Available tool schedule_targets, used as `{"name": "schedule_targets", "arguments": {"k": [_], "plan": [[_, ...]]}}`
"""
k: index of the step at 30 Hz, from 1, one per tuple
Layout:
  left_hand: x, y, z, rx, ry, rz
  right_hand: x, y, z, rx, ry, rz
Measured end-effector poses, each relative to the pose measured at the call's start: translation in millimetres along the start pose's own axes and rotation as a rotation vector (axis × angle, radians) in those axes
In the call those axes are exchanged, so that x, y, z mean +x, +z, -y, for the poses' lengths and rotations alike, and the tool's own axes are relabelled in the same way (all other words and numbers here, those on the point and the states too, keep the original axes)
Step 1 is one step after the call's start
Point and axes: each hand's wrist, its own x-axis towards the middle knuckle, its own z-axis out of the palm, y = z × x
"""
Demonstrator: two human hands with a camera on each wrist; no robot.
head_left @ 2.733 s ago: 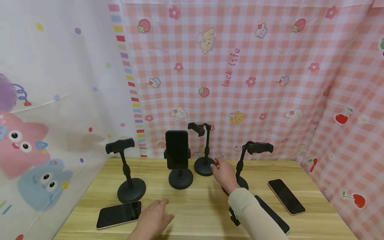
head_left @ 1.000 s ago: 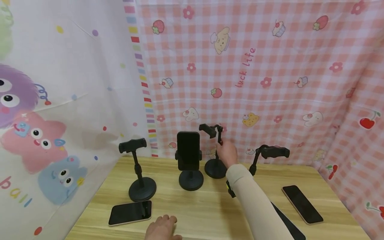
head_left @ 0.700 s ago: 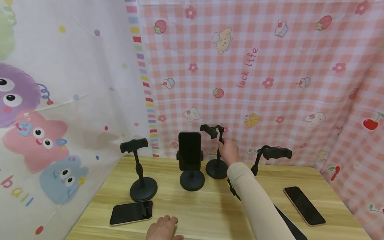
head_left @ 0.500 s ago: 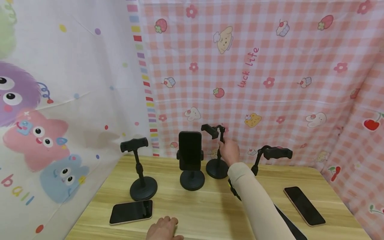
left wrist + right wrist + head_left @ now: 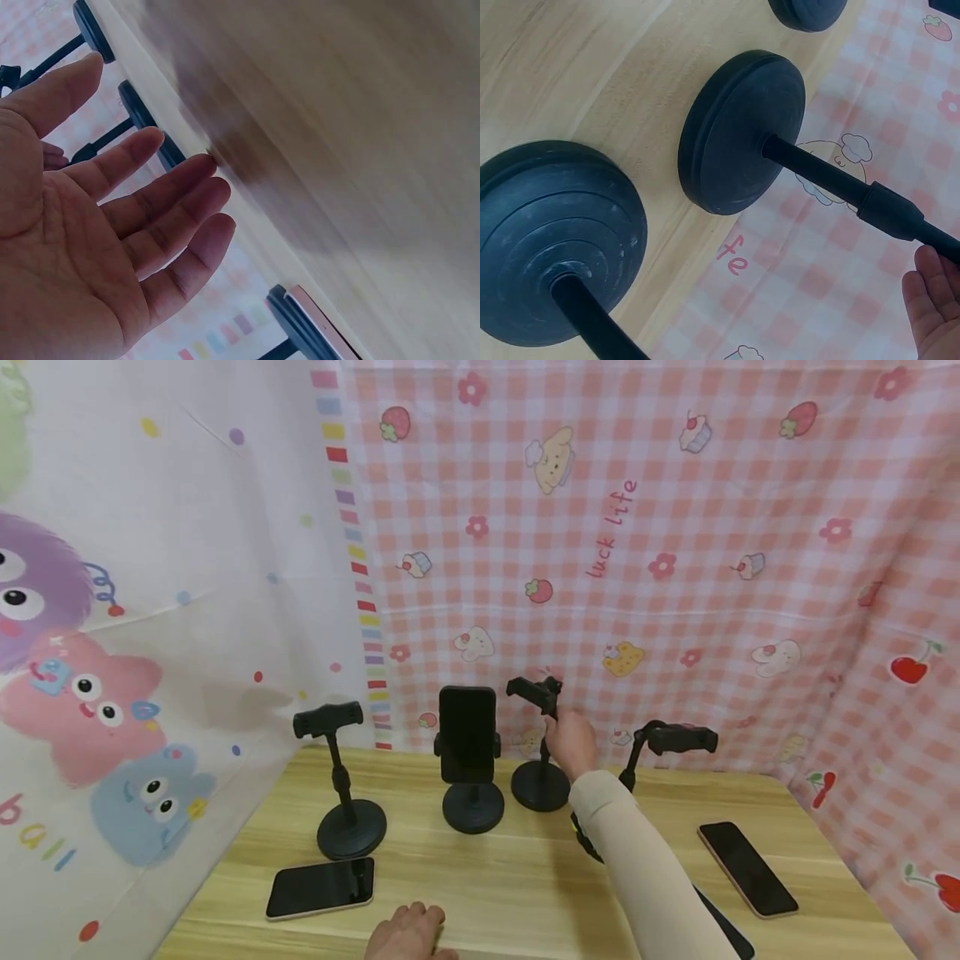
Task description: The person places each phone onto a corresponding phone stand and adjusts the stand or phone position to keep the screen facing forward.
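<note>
Right hand [image 5: 572, 743] grips rear stand [image 5: 540, 788] high up, just under clamp [image 5: 531, 692]. Stand upright on bench [image 5: 495, 893] near checked cloth [image 5: 465, 585], behind and right of mounted phone [image 5: 467, 735]. Left hand [image 5: 405, 935] relaxed, holding nothing. Risks, judged: sideways pull or twist, no hand on base [image 5: 742, 135], could tip stand; clamp swung left could knock mounted phone; sleeve [image 5: 637, 860], close by rightmost stand [image 5: 678, 740], could snag and topple it on drawing back.

Bkgd: pink-chk cloth [image 5: 585, 610] w/ "luck life" txt. L side: white cloth [image 5: 217, 527] w/ cartoon chars [image 5: 97, 689]. Wood-grain tbl [image 5: 487, 885] in front, approx lvl.
</note>
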Motion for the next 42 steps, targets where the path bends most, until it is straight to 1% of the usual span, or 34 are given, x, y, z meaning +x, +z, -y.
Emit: {"name": "schedule_targets", "arguments": {"k": [6, 8, 11, 19, 23, 28, 30, 36, 42], "plan": [[1.8, -2.5, -8.5, -0.007, -0.043, 0.042, -2.0, 0.7, -2.2, -0.013, 0.012, 0.01], [2.4, -2.7, -11.1, -0.011, -0.059, 0.056, -4.6, -0.1, -2.9, 0.001, 0.016, 0.018], [2.9, -2.1, -13.7, -0.012, -0.066, 0.064, -10.7, -2.2, -3.3, 0.022, 0.004, 0.027], [5.7, 0.8, -16.7, -0.012, -0.023, 0.056, -27.3, -9.3, -2.4, 0.063, -0.057, 0.088], [6.6, 2.7, -18.3, 0.003, 0.005, 0.032, -34.7, -13.5, -1.1, 0.096, -0.105, 0.08], [7.5, 4.7, -20.8, 0.021, 0.035, 0.007, -40.2, -18.0, -1.5, 0.137, -0.117, 0.083], [7.6, 5.1, -21.0, 0.024, 0.04, 0.004, -40.8, -18.0, -1.6, 0.135, -0.125, 0.085], [7.8, 5.4, -21.4, 0.02, 0.044, 0.014, -44.6, -18.6, -1.2, 0.135, -0.098, 0.117], [7.3, 4.1, -24.3, 0.022, 0.07, 0.013, -48.3, -21.6, 1.2, 0.144, -0.062, 0.161]]}}
